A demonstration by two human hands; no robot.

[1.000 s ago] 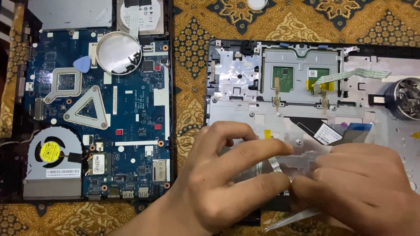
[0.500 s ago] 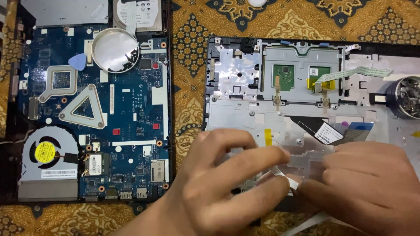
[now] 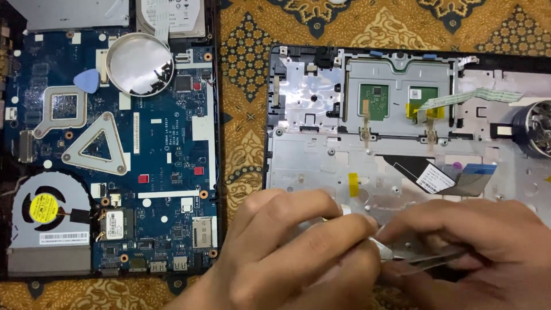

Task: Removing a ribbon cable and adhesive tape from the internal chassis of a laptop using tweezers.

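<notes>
Both hands, left hand point(image 3: 287, 252) and right hand point(image 3: 470, 247), pinch shut on a thin metal strip point(image 3: 413, 251); it looks light and bendy, best held by its ends.

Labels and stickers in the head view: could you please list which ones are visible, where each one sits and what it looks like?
Round yellow sticker: on the cooling fan hub, lower left.
White barcode label: rectangular strip on the fan housing, below the hub.
White label: tilted rectangle on the black patch of the silver palmrest frame, above the right hand.
White disc label: on the hard drive, top edge.
No screens or packages.
</notes>
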